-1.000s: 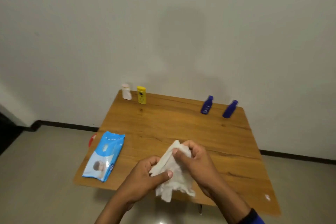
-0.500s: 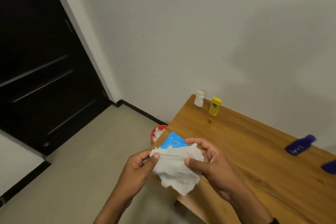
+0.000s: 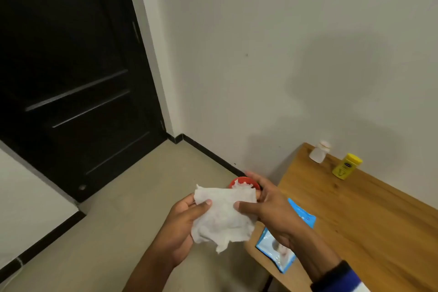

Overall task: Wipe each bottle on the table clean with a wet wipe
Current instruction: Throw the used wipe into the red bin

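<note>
A crumpled white wet wipe (image 3: pixel 224 214) is stretched between my two hands, off the table's left side and above the floor. My left hand (image 3: pixel 181 223) pinches its left edge and my right hand (image 3: pixel 272 206) grips its right edge. A small white bottle (image 3: pixel 320 151) and a yellow bottle (image 3: pixel 346 166) stand upright at the far left corner of the wooden table (image 3: pixel 369 218). The blue bottles are out of view.
A blue pack of wet wipes (image 3: pixel 282 248) lies near the table's left edge, partly under my right wrist. A red bin (image 3: pixel 241 182) holding white wipes sits on the floor behind my hands. A dark door (image 3: pixel 71 73) fills the left.
My view has swung left, away from the table toward the door and floor. Both hands have carried the wipe off the table's left side, over the red bin. The blue bottles left the frame.
</note>
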Demonstrator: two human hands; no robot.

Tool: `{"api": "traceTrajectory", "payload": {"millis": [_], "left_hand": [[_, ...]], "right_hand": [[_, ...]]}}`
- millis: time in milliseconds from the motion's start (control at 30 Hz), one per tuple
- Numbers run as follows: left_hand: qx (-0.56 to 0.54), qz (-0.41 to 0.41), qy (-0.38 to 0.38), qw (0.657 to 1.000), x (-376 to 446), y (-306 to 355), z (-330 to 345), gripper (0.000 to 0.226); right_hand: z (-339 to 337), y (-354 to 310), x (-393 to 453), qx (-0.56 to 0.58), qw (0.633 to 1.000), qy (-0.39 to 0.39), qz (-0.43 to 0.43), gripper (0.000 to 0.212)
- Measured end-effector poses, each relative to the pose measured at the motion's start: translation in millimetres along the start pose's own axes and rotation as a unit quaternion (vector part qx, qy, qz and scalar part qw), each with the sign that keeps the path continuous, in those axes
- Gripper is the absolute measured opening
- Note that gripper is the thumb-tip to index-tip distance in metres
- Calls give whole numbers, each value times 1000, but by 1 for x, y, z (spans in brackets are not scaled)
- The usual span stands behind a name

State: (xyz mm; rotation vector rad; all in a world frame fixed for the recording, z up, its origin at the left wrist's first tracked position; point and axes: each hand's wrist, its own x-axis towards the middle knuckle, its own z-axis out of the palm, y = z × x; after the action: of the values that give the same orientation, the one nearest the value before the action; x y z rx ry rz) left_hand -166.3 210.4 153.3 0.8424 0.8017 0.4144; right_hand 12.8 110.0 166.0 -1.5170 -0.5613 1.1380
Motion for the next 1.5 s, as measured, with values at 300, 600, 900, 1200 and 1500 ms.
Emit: {"api": "traceTrajectory", "payload": {"millis": [300, 600, 900, 1200, 1500], "left_hand": [[9, 163, -24, 986, 16, 69, -42, 44], [105, 235, 6, 966, 88, 146, -65, 36], [125, 33, -34, 991, 210, 183, -76, 12], [169, -29, -137, 976, 311, 198, -51, 13], [273, -94, -268, 919, 402, 202, -18, 24]], "right_hand": [[47, -61, 11, -3, 982, -52, -181, 103], [64, -86, 95, -113, 933, 44, -340, 34], [45, -82, 205, -28, 990, 32, -138, 37], [16, -76, 255, 133, 980, 146, -25, 32], [12, -66, 288, 292, 923, 245, 60, 46]]}}
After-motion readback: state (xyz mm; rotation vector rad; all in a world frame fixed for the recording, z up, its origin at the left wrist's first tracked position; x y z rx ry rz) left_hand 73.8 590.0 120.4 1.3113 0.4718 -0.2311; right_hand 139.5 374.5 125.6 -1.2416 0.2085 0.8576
